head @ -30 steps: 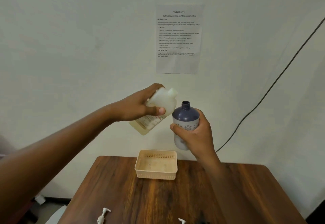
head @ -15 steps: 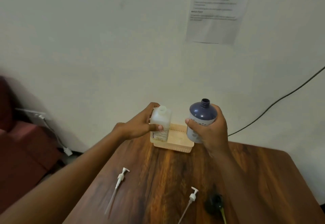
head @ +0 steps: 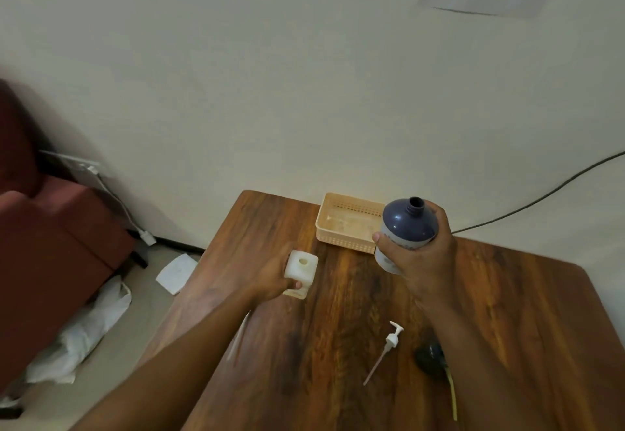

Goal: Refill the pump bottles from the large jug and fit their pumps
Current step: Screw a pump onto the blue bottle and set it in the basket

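Refill station: jug and pump bottle in hand.
Left hand (head: 270, 281) is gripping the upright white jug (head: 300, 272) standing on the table (head: 338, 346), frame centre; right hand (head: 421, 258) is clasping the uncapped blue bottle (head: 404, 227) mid-right, before the basket (head: 348, 224); a pump (head: 389, 346) is lying lower right.

The wooden table (head: 338, 346) carries a basket (head: 345, 239), jug (head: 301, 273), 1 white pump (head: 389, 342).
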The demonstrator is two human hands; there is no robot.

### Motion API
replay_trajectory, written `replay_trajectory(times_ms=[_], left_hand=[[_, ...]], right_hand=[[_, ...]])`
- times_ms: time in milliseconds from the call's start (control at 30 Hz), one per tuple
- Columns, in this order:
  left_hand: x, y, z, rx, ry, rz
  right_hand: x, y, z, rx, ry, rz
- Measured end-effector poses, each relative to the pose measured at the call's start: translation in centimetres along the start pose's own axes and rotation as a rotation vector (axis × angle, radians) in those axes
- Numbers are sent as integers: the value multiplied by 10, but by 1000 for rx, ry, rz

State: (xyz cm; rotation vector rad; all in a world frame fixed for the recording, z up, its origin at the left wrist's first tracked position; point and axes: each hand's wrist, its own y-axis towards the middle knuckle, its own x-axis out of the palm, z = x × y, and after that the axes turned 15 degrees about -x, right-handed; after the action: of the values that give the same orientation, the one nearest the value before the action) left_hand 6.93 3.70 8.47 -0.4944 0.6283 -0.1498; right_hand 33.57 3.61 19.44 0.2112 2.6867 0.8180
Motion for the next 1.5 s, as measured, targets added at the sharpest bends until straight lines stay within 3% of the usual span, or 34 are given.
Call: replay_trajectory(times_ms=[333, 667, 800, 1033, 1400, 1500], left_hand=[[26, 33, -72, -111, -70, -26], [26, 49, -80, -92, -100, -115], [16, 51, -57, -114, -129, -160], [23, 70, 30, 112, -14, -95], [152, 97, 108, 203, 327, -168], [184, 100, 114, 204, 483, -199]], right_hand=[[25, -7, 17, 15, -45, -11], [19, -12, 25, 54, -10, 26], [-1, -9, 31, 67, -41, 57], [-62, -9, 53, 152, -82, 112], [-144, -33, 76, 265, -72, 185], [-156, -36, 73, 243, -109, 122]])
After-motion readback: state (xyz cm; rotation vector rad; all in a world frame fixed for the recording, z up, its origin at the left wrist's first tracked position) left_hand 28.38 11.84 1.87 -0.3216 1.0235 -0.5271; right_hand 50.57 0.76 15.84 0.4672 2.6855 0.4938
